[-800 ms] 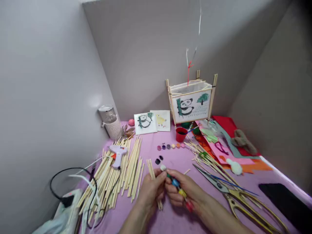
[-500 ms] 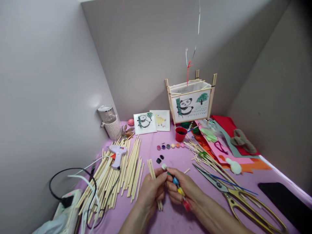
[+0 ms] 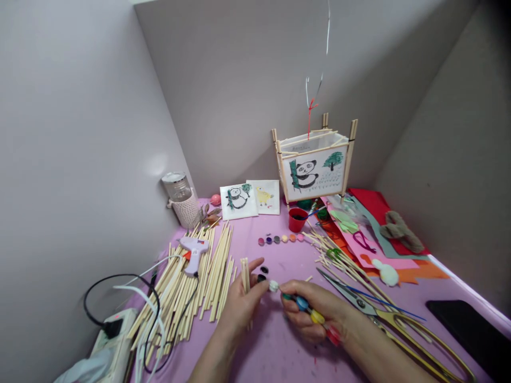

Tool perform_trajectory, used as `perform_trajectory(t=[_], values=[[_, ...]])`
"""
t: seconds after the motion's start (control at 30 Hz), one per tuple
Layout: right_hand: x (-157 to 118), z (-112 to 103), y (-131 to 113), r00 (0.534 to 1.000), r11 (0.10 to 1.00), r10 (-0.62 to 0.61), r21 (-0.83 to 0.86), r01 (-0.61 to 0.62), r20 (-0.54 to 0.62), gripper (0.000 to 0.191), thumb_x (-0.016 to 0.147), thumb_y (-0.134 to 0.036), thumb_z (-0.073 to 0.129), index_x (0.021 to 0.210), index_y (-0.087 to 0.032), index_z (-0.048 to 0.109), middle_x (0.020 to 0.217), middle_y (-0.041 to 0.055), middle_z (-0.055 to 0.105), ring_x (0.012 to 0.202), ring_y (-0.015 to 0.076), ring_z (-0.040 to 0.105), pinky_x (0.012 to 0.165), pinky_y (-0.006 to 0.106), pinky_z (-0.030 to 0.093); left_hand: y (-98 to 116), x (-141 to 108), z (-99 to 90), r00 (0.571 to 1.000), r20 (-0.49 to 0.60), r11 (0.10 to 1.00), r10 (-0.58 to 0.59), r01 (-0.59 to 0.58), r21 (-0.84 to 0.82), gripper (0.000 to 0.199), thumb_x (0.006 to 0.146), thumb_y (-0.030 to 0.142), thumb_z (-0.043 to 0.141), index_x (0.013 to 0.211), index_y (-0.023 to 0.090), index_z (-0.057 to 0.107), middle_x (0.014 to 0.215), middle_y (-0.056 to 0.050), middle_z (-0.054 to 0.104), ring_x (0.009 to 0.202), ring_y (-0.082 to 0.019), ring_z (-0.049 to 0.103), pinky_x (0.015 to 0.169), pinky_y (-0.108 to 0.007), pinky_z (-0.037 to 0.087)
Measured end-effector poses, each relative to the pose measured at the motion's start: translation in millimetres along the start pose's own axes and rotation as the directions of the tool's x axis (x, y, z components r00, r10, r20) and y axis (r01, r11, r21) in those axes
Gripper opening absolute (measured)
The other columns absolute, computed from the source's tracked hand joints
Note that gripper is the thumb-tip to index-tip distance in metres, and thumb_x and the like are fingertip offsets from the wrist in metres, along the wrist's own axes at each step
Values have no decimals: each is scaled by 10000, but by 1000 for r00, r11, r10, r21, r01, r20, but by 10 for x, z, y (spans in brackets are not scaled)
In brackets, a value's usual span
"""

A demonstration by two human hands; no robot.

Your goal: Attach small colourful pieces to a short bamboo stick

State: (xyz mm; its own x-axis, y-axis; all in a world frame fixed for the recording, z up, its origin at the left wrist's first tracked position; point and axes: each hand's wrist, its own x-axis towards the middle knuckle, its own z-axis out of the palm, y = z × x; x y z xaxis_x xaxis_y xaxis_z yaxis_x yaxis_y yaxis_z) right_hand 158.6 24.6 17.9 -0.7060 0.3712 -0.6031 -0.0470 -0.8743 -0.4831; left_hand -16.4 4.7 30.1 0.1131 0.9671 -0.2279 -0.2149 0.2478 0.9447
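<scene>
Across the lower half of the frame spreads your purple table [image 3: 275, 356], filling the space between the grey walls. At upper centre-right, against the back wall, stands the paper lantern [image 3: 315, 167] with its panda drawing, framed in wooden posts. Left of centre lies the big heap of bamboo sticks [image 3: 191, 287], fanned out, with the lilac glue gun [image 3: 194, 250] resting on top of it. To the right, the sheets of coloured felt [image 3: 383, 239] overlap near the wall, and below them the gold-handled scissors [image 3: 383, 314] lie partly open, pointing toward the middle.

At lower centre your left hand [image 3: 239, 308] is curled around a short bundle of sticks [image 3: 245, 268], held upright, with the index finger stretched out toward the right. Just beside it, your right hand [image 3: 315, 314] is closed around a strip of paint pots [image 3: 307, 311]: blue, yellow and red caps show between your fingers, and the white-capped end pokes out toward your left hand, close to its fingertip; you cannot tell whether they touch. Above your hands, a row of small loose paint pots [image 3: 279, 239] sits on the table, with the little red cup [image 3: 297, 219] just behind them.
</scene>
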Motion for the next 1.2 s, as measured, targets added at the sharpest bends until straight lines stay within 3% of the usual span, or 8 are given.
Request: perform_trajectory(t=[0.13,0.3,0.5,0.73,0.83,0.97,1.07,1.2], values=[[-87,-11,-31,999,998,3,-55,-5,-45,432,875,-349,327,527,-167,507,331,-28,407,201,62,258,200,155,217,25,-24,4,997,62,992,35,-42,117,468,685,354,728,1069,127,583,634,48,474,447,-38,320,427,-201,197],[-131,-20,-62,1000,999,24,-30,-24,-12,477,890,-340,284,510,-162,510,324,-15,413,196,69,285,195,155,233,0,-42,-6,989,126,987,77,-94,134,387,730,378,695,1001,147,544,609,66,465,408,-27,291,422,-199,204],[-56,-157,-23,983,999,27,22,-32,181,446,864,-376,295,522,-171,496,331,-26,417,190,79,293,199,169,255,-48,-8,-32,981,173,990,85,-103,100,397,761,402,669,1027,152,513,627,38,550,387,-27,302,401,-190,211],[38,-250,6,907,998,-35,53,14,419,364,810,-408,367,568,-181,516,339,-43,412,190,84,277,223,185,286,-64,-3,-34,983,169,997,78,-79,-3,406,717,420,716,957,162,515,621,45,537,374,-23,307,370,-183,195],[17,-182,-4,934,996,-67,73,44,351,376,822,-394,344,554,-184,504,335,-50,395,191,76,247,226,184,265,-69,-12,-20,984,166,998,68,-64,-26,417,727,433,711,975,169,504,633,54,525,368,-12,289,365,-174,188],[-19,-55,8,993,998,-69,-4,70,96,403,850,-389,325,540,-182,476,332,-51,393,193,67,264,228,167,235,-60,9,10,993,106,998,44,-40,-40,439,741,548,643,900,165,498,593,47,533,338,-13,254,342,-176,168],[-32,23,27,979,961,-183,-227,160,-84,374,841,-379,393,556,-164,504,353,-32,456,220,72,367,244,149,266,-45,30,20,998,68,1000,2,0,-27,445,700,547,665,840,163,488,528,50,525,318,-16,237,336,-179,151],[-51,72,24,946,857,-313,-455,243,-85,374,823,-393,445,545,-152,511,367,-19,492,251,87,438,254,150,294,-27,33,10,999,20,999,-33,33,-11,475,705,469,673,1001,145,492,558,28,579,329,-24,256,348,-179,166]])
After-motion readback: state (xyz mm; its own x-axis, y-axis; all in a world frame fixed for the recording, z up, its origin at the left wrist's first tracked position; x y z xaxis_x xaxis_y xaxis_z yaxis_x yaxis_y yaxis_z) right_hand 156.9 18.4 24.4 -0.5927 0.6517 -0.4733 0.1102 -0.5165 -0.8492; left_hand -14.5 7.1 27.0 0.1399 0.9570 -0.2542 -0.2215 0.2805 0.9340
